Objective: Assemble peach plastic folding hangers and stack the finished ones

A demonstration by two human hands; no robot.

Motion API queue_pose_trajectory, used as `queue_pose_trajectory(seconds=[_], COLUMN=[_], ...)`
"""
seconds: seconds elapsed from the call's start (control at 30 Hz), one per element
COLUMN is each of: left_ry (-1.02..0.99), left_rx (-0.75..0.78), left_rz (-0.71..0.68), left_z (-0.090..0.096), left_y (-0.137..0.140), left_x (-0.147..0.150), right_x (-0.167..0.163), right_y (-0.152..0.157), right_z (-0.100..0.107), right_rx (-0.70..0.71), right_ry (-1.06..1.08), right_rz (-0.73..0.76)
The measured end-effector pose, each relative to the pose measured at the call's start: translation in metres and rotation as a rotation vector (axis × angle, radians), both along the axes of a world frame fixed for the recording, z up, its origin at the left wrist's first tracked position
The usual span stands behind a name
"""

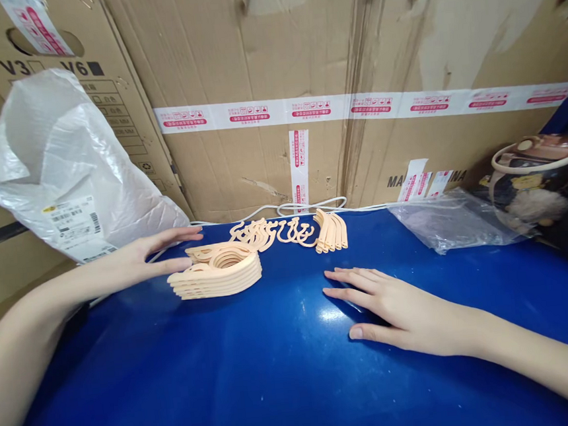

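Observation:
My left hand (168, 249) is at the left end of a stack of peach plastic hanger parts (225, 279), its fingers stretched out and apart. The thumb tip overlaps the stack's edge; whether it touches cannot be made out. Behind the stack lies a cluster of peach hooks (260, 233), with a few looser hooks (289, 230) beside it. Further right, several curved peach arms (332, 232) lie side by side. My right hand (384, 300) rests palm down on the blue tabletop (287, 365), fingers spread, holding nothing.
A stuffed white plastic bag (106, 175) with a label stands at the left. Large cardboard boxes (240, 57) wall off the back, with a white cable (264, 209) along their foot. A clear plastic bag (444, 222) and a brown-lidded jug (539, 171) are at the right.

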State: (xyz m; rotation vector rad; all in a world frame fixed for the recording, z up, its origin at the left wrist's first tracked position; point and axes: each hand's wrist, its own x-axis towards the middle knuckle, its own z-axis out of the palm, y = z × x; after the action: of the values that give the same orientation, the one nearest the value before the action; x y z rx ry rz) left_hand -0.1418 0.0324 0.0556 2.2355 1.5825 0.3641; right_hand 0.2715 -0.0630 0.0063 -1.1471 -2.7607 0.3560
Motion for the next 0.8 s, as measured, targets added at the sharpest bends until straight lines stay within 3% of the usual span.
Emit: queue_pose_trajectory(seconds=[0.17,0.4,0.8], left_ry=[-0.11,-0.078,-0.062], left_rx=[0.06,0.012,0.036], left_rz=[0.055,0.007,0.011], left_z=[0.003,0.008,0.008], left_y=[0.001,-0.016,-0.012], left_x=[-0.001,0.019,0.022], right_x=[0.0,-0.002,-0.003], right_y=[-0.001,-0.001,-0.002], right_z=[0.001,0.004,0.006], right_rx=[-0.003,-0.008,-0.019], right_ry=[0.009,-0.014,-0.053], right_rz=[0.001,0.003,-0.007])
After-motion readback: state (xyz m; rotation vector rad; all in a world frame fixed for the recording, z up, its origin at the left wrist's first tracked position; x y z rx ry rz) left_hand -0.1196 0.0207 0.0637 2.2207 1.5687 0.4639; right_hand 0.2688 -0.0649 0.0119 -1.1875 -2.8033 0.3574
